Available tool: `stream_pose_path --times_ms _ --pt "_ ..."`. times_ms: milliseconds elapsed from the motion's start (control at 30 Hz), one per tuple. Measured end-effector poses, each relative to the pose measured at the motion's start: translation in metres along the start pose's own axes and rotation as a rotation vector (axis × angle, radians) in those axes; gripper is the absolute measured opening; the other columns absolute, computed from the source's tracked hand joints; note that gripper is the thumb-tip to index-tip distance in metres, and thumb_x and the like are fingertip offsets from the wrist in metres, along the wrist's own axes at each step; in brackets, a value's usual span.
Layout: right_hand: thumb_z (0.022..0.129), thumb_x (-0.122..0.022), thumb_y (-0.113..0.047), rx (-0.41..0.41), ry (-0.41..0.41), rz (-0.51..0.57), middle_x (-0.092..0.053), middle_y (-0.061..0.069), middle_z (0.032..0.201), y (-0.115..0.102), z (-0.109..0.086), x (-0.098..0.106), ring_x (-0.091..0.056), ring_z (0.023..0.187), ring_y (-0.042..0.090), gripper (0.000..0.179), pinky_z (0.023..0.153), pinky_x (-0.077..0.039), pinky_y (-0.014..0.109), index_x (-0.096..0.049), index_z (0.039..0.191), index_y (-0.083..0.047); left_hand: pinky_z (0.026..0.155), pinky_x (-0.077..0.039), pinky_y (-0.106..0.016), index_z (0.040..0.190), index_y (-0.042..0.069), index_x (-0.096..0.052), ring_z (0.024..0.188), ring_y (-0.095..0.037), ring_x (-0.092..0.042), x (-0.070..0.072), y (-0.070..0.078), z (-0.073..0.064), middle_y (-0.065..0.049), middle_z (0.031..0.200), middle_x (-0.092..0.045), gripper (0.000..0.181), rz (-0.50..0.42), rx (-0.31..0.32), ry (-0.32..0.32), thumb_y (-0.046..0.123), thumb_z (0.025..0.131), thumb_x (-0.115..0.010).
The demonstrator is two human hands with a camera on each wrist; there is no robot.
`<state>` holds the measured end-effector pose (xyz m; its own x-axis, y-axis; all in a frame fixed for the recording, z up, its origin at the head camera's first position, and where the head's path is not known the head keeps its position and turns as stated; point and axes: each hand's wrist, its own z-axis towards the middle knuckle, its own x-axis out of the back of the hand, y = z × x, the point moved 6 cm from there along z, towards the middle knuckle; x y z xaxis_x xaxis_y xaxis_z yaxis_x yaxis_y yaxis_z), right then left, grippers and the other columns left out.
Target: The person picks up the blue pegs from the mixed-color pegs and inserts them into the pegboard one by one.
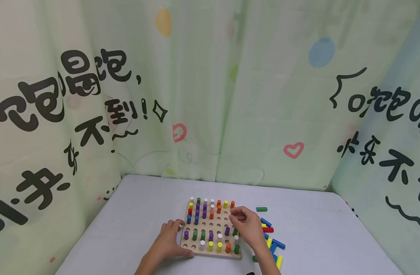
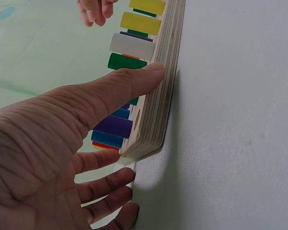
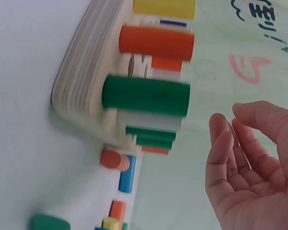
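Note:
A wooden pegboard (image 1: 213, 254) lies on the table, with coloured pegs standing in many of its holes. My left hand (image 1: 167, 239) holds the board at its near left corner. In the left wrist view the thumb (image 2: 129, 82) lies against the near edge, and the other fingers are round the left side. Over the board's right part hovers my right hand (image 1: 250, 226), apart from the pegs. Its thumb and fingers are loosely bent, with nothing visible between them in the right wrist view. Close to that hand stand a green peg (image 3: 146, 96) and an orange peg (image 3: 156, 43).
Loose pegs lie in a pile right of the board, among them a red peg (image 1: 268, 230) and a blue peg (image 1: 279, 244). A green peg (image 1: 261, 209) lies apart, farther back. A printed curtain (image 1: 210, 95) surrounds the white table (image 1: 127, 214).

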<state>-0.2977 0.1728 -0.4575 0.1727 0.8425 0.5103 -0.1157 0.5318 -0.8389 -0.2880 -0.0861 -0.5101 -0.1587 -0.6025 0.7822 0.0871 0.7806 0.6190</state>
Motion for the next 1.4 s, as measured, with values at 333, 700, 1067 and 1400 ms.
stream_pose_path --times_ms 333,700,1067,1400 --pt "0.092 -0.074 -0.007 -0.07 0.069 -0.089 -0.073 0.012 0.107 0.024 0.009 0.021 -0.065 0.086 0.02 0.024 0.075 -0.058 0.03 -0.069 0.115 0.0 0.096 -0.049 -0.054 0.126 0.012 -0.055 0.107 -0.031 -0.047 0.001 0.001 -0.001 -0.008 0.113 -0.056 0.086 -0.004 0.006 0.003 0.045 0.06 -0.099" --pt "0.091 -0.075 -0.007 -0.095 0.062 -0.161 -0.071 0.018 0.112 0.04 0.02 0.024 -0.063 0.093 0.026 0.027 0.083 -0.058 0.041 -0.068 0.115 0.001 0.094 -0.049 -0.053 0.126 0.012 -0.056 0.105 -0.029 -0.047 0.002 0.002 0.002 -0.007 0.112 -0.056 0.087 -0.007 -0.014 0.011 0.046 0.059 -0.099" --pt "0.088 -0.076 -0.005 -0.11 0.048 -0.184 -0.069 0.021 0.112 0.057 0.026 0.02 -0.059 0.082 0.021 0.028 0.071 -0.055 0.033 -0.067 0.113 0.002 0.095 -0.049 -0.054 0.126 0.011 -0.056 0.106 -0.03 -0.046 -0.004 -0.004 0.0 -0.008 0.112 -0.055 0.087 -0.021 0.036 -0.013 0.046 0.059 -0.099" --pt "0.089 -0.076 -0.004 -0.163 0.007 -0.223 -0.065 0.025 0.122 0.063 0.038 0.017 -0.061 0.088 0.026 0.036 0.079 -0.057 0.041 -0.065 0.122 0.003 0.095 -0.049 -0.052 0.126 0.012 -0.055 0.107 -0.028 -0.047 -0.003 -0.002 0.003 -0.007 0.112 -0.056 0.089 -0.019 0.007 0.001 0.047 0.057 -0.099"
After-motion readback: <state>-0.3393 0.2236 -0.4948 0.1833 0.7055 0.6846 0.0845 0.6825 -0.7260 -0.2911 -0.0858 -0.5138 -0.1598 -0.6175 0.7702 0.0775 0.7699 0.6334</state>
